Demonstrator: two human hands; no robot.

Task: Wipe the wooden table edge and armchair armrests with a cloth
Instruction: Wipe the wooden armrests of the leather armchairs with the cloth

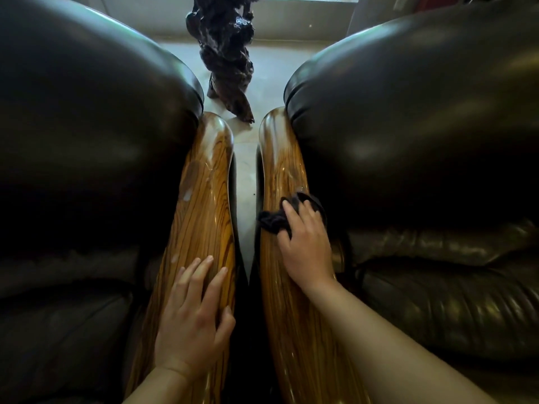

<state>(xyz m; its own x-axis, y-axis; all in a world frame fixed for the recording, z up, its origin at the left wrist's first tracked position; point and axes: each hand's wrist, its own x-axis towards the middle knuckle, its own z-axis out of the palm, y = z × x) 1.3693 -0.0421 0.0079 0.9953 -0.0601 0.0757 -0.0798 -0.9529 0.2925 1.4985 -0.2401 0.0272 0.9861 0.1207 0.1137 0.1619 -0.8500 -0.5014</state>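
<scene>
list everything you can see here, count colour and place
armrests: 2, striped golden-brown wood, side by side at centre
armchairs: 2, dark leather, one on each side
cloth: 1, black, on the right-side armrest under the right hand
carving: 1, dark gnarled wood, on the floor beyond the armrests
floor: 1, pale grey, between and beyond the chairs
left hand: 1, bare, flat on the left-side armrest
right hand: 1, bare, pressing the cloth

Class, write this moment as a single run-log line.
right hand: pressing dark cloth on right wooden armrest | left hand: flat on left wooden armrest, no cloth | stage: wiping right armrest
</scene>
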